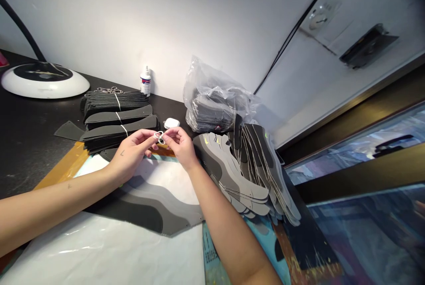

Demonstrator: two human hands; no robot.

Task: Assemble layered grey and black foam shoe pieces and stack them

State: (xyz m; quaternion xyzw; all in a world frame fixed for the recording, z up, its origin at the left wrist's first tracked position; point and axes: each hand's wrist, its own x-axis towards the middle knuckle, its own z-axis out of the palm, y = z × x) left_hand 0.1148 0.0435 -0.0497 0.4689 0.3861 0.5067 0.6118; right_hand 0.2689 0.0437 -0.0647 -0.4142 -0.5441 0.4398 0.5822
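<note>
Pinched between my left hand (131, 154) and my right hand (181, 147) is a small white rubber band (160, 137), twisted into loops. Both hands are closed at the fingertips and held above the work surface. Below my forearms lies a wavy cut piece in grey and black shades (146, 207), partly hidden by my left hand and arm. Just behind the fingers sits a small white case (171, 123). Bundles of dark grey cut pieces (121, 117), bound with white bands, lie beyond my left hand.
To the right are fanned stacks of grey shaped pieces (232, 170) and darker strips (262, 161). A clear plastic bag (215, 94) of pieces leans near the wall, with a white bottle (145, 81) to its left. A lamp base (44, 81) stands far left. White sheeting (109, 249) covers the front.
</note>
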